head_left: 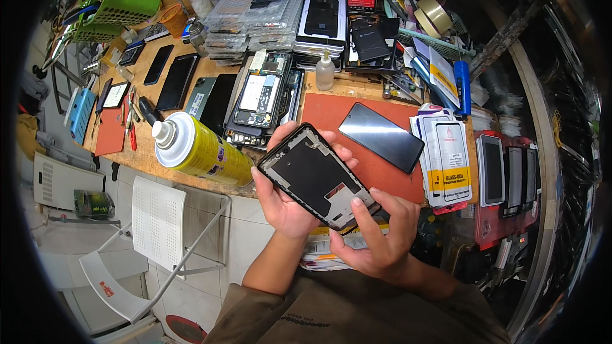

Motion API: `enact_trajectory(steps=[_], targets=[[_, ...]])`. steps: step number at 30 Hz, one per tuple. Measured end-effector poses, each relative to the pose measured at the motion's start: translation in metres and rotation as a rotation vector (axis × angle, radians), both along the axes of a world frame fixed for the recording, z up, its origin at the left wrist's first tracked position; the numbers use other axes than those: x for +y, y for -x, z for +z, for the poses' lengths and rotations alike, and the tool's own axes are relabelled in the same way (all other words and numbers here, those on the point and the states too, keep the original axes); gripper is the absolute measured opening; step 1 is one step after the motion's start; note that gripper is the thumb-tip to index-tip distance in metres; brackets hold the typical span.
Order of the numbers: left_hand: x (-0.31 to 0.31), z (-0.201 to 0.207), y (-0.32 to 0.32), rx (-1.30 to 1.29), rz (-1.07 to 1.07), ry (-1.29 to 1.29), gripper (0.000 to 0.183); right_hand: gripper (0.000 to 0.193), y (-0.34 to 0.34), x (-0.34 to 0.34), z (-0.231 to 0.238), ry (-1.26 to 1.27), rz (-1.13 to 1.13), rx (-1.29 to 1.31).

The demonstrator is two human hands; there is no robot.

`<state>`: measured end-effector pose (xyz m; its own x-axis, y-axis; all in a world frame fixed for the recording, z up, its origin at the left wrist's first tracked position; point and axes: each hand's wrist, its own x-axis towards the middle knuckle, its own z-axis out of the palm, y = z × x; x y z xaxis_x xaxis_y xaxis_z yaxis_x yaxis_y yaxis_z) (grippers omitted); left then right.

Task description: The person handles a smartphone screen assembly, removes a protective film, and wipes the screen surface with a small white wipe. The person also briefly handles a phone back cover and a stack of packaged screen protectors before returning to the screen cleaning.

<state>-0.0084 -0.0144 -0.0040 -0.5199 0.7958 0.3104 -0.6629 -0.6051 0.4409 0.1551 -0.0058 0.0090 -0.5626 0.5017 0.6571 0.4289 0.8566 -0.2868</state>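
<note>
A black phone frame with a bare grey inner edge is tilted in front of me, hollow side up. Beneath and around its left side, my left hand wraps the frame, with fingertips showing past the far edge. My right hand is at the frame's near right end: the index finger presses on its inner face, and the thumb sits by the near edge. A dark glass phone screen lies behind on a reddish-brown mat.
A yellow spray can stands left of my hands. Opened phones, a small dropper bottle and stacked bubble-wrapped parts crowd the wooden bench. Screen-glass packs lie right. A white chair is at lower left.
</note>
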Motion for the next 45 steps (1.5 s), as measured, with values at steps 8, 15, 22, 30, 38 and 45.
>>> enact_trajectory(steps=[8,15,22,30,38,45], targets=[[0.0,-0.001,-0.001,-0.017,-0.004,-0.005,0.071,0.065,0.0,0.003,0.003,0.035,0.016,-0.013],[0.001,-0.006,0.0,-0.018,-0.026,-0.051,0.075,0.065,0.001,0.004,0.007,0.059,0.018,-0.035],[0.003,-0.005,-0.002,-0.056,-0.051,-0.097,0.078,0.064,0.001,0.003,0.009,0.053,0.006,-0.059],[0.005,-0.001,-0.006,-0.077,-0.047,-0.022,0.078,0.063,0.002,-0.001,0.008,0.06,-0.022,-0.054],[0.005,0.001,-0.008,-0.086,-0.034,0.068,0.073,0.068,0.001,-0.004,0.012,0.046,-0.033,-0.078],[0.006,0.002,-0.006,-0.155,-0.036,0.009,0.065,0.068,0.001,-0.004,0.016,0.036,-0.034,-0.109]])
